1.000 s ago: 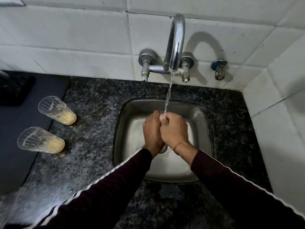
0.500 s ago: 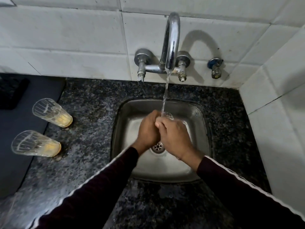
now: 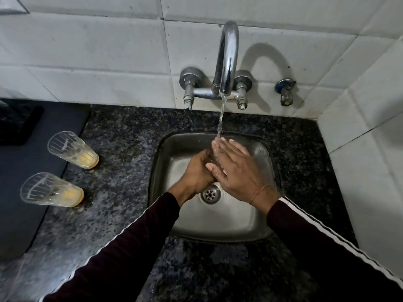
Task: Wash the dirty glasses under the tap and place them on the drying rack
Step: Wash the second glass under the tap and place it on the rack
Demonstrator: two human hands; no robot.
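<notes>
2 ribbed glasses [image 3: 73,149] [image 3: 52,189] with yellow dregs stand at the counter's [image 3: 122,153] left edge; right hand [image 3: 234,171] flat under water, left hand [image 3: 197,171] curled, grip unclear.

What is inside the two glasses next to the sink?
Both glasses stand on the counter with a little yellowish liquid at the bottom and streaks on their walls. Nothing covers them.

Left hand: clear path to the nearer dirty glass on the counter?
Probably yes. The left hand is over the sink, against the right hand; only bare counter lies between it and the nearer glass.
</notes>
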